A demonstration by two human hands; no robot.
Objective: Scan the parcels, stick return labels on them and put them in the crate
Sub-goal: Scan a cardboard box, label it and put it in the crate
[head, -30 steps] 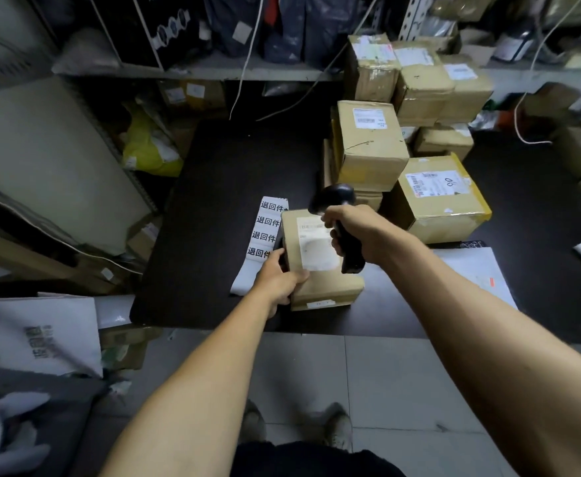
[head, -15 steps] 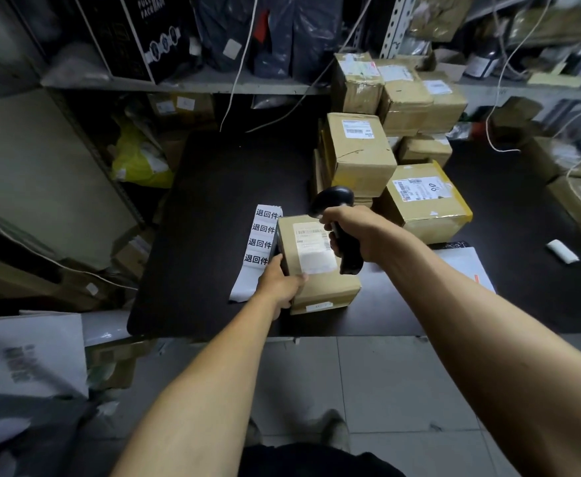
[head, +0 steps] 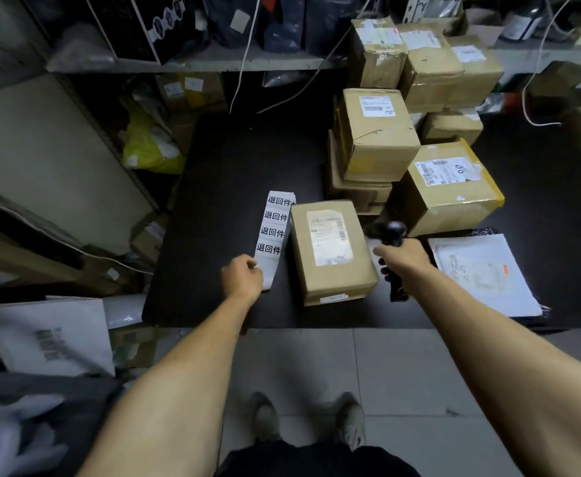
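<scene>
A small brown parcel (head: 332,251) with a white shipping label lies flat on the black table (head: 247,160), near its front edge. Left of it lies a white strip of return labels (head: 274,223) printed with black characters. My left hand (head: 242,278) has its fingers curled on the strip's near end. To the right of the parcel, my right hand (head: 402,258) grips the black handheld scanner (head: 390,232), held low by the table. No crate is in view.
Several taped cardboard parcels (head: 378,132) are stacked at the table's back right, one with yellow tape (head: 450,187). White papers (head: 481,273) lie on the table at right. Cluttered shelves (head: 192,63) run behind; boxes and bags fill the floor at left.
My right hand has swung the scanner off the parcel's top to its right side. My left hand has let go of the parcel and moved left onto the label strip.
</scene>
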